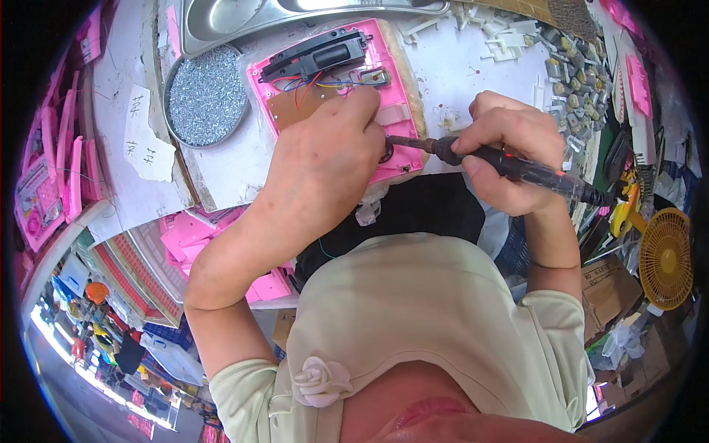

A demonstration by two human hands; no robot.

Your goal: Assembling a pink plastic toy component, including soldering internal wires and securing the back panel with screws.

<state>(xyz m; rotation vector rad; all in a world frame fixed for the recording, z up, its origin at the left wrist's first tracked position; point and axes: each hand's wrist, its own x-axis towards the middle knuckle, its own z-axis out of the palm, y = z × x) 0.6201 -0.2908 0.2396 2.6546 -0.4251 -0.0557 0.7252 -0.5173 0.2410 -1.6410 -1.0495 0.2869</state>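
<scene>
A pink plastic housing (399,96) lies open on a pad at the table's middle, with a black mechanism (317,55), a brown circuit board (299,105) and thin red and blue wires in it. Over its lower part is my left hand (329,148), fingers curled and pinched down; what they hold is hidden. In my closed right hand (513,140) is a soldering iron (528,170) with a black grip and see-through handle. Its metal end points left into the housing, close to a small round dark part (387,150) beside my left fingers.
A round dish (205,96) of small silver screws stands at left, near a torn paper (148,140). Behind is a metal tray (310,9). White plastic pieces (509,40) and several small motors (576,81) lie at right. A yellow fan (666,258) stands far right.
</scene>
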